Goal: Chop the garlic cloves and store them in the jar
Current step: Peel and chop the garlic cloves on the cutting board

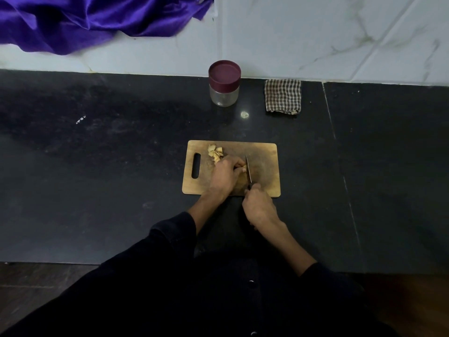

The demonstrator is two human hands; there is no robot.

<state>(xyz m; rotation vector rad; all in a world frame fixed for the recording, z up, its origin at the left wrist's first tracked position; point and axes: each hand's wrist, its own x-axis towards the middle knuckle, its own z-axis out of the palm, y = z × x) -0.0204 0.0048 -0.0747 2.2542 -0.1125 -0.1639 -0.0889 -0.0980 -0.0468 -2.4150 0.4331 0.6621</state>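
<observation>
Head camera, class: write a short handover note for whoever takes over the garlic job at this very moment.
Left hand: fingers curled, holding a clove against the cutting board.
Right hand: grips the knife, blade down beside the left fingertips.
Garlic cloves: a small pile at the board's far left, by the handle slot.
Jar: at the back by the wall, lid on, looks empty; checked cloth to its right.
Done: chopping under way.
Left: finish the pile, open the jar, fill it, close it.
</observation>
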